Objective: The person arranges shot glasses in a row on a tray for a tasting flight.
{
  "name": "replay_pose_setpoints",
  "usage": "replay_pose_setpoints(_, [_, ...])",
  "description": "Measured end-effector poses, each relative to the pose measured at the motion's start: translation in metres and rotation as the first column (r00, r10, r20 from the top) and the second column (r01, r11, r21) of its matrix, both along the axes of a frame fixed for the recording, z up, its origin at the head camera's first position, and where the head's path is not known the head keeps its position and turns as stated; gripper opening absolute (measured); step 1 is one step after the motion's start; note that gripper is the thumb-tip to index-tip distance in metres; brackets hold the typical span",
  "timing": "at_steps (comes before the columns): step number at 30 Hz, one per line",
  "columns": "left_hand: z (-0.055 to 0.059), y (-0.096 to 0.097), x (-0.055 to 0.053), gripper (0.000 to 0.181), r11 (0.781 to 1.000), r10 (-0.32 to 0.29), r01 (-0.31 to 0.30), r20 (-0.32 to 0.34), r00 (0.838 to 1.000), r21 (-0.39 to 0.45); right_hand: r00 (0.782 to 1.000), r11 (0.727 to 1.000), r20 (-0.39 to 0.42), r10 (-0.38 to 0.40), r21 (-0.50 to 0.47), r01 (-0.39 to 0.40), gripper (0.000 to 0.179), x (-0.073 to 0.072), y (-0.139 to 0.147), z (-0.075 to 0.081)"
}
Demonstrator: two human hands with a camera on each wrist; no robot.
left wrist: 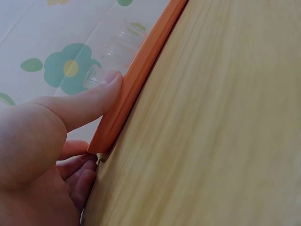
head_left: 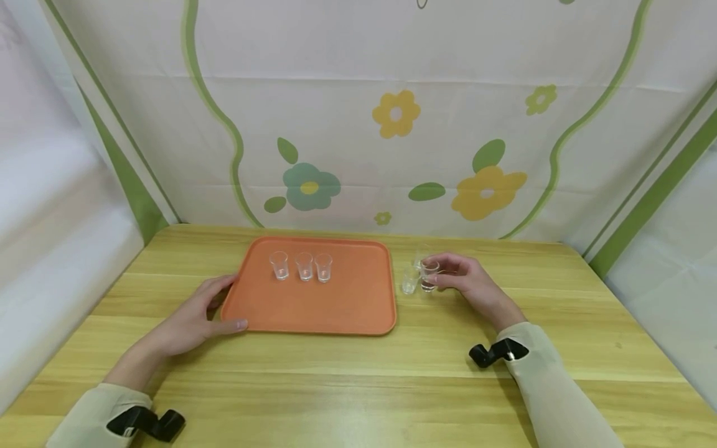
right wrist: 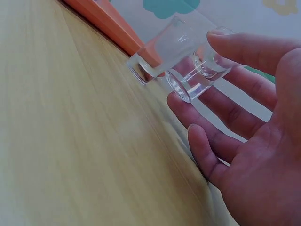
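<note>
My left hand grips the left end of an orange tray, its thumb on the rim at the near corner. In the left wrist view the fingers curl in by the tray's corner. Three clear shot glasses stand upright in a row on the tray, a left one, a middle one and a right one. Just right of the tray, my right hand pinches another shot glass between thumb and fingers. Close beside it stands a second shot glass, overlapping it in the right wrist view.
A further clear glass shows faintly behind the held one. The wooden table reaches back to a white curtain printed with flowers, and curtains also hang at both sides. Each wrist wears a small black camera.
</note>
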State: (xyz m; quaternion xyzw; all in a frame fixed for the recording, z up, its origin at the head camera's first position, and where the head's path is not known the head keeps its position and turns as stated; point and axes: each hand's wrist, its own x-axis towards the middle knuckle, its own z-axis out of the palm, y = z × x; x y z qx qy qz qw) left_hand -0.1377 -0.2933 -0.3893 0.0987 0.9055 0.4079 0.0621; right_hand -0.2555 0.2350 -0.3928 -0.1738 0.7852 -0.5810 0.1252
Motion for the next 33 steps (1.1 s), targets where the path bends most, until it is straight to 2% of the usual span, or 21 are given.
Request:
replay_pose_setpoints(13, [0.000, 0.000, 0.001, 0.101, 1.000, 0.007, -0.007, 0.002, 1.000, -0.004, 0.999, 0.997, -0.041, -0.025, -0.078, 0.022, 0.043, 0.002, -0.007, 0.009])
replay_pose_setpoints(26, [0.000, 0.000, 0.001, 0.101, 1.000, 0.004, -0.004, -0.004, 1.000, -0.024, 0.991, 0.991, -0.111, -0.079, -0.116, 0.066, 0.041, 0.009, -0.014, 0.025])
replay_pose_setpoints(33, [-0.001, -0.001, 0.001, 0.101, 1.000, 0.002, -0.002, -0.002, 1.000, -0.010, 0.990, 0.981, -0.121, -0.071, -0.187, 0.048, 0.041, 0.015, -0.028, 0.036])
